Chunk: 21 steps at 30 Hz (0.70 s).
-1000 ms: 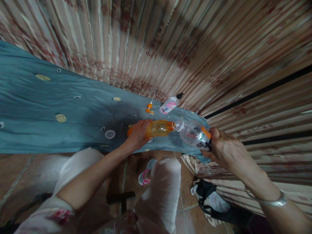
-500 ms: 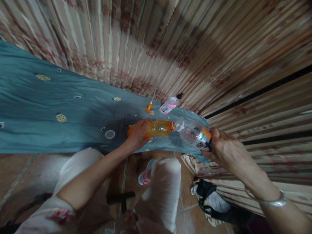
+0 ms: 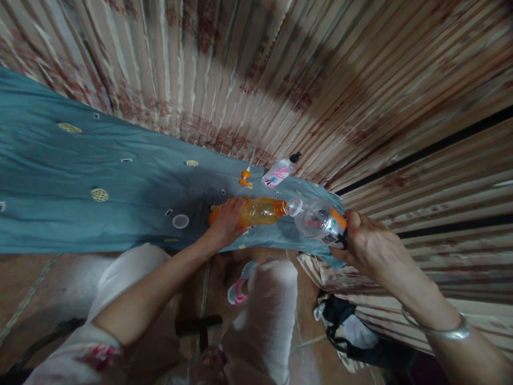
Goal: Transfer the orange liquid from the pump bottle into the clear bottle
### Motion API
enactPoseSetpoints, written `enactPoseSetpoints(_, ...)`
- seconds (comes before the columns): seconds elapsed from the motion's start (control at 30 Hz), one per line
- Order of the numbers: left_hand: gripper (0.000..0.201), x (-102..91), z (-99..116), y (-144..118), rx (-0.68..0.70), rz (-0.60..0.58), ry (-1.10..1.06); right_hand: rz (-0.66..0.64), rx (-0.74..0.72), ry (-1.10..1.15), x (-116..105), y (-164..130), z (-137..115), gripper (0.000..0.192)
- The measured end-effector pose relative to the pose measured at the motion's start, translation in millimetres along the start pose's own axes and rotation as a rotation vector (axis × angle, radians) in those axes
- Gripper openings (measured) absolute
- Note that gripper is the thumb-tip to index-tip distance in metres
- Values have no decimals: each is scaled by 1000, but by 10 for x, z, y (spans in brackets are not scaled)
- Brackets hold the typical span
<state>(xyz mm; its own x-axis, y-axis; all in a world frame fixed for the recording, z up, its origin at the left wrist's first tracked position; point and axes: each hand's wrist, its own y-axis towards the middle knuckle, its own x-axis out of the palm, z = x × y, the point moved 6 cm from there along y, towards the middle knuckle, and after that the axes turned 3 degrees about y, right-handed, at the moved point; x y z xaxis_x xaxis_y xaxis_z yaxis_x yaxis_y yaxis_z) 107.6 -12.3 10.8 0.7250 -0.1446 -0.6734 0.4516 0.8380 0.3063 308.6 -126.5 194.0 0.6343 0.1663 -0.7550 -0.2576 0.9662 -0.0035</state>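
My left hand point(image 3: 228, 220) is wrapped round an orange see-through bottle point(image 3: 262, 210), tilted on its side with the neck to the right. My right hand point(image 3: 363, 240) grips a clear plastic bottle point(image 3: 316, 219) with an orange and black label, its neck pointing left. The two bottle mouths meet or nearly meet; I cannot tell whether they touch. Behind them on the blue cloth lies an orange pump top point(image 3: 245, 177) with a thin tube. A clear pump bottle point(image 3: 278, 172) with pink print and a black top is beside it.
A small round whitish lid point(image 3: 180, 221) lies on the blue patterned cloth point(image 3: 140, 182), left of my left hand. Pleated curtains point(image 3: 224, 69) hang behind and to the right. A black bag point(image 3: 340, 315) is on the tiled floor at lower right.
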Motion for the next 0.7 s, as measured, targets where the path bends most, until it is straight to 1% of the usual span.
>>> enactPoseSetpoints(0.17, 65, -6, 11, 4, -6, -33, 13, -11, 20, -12, 9, 6, 4, 27)
enactPoseSetpoints(0.37, 63, -17, 15, 6, 12, -17, 1, -1, 10, -39, 0, 4, -7, 28)
enactPoseSetpoints(0.5, 64, 3, 1, 5, 1, -27, 8, 22, 2, -41, 1, 4, -11, 30)
enactPoseSetpoints(0.7, 66, 3, 3, 6, -4, -18, 5, 18, -7, -35, 14, -1, -7, 30)
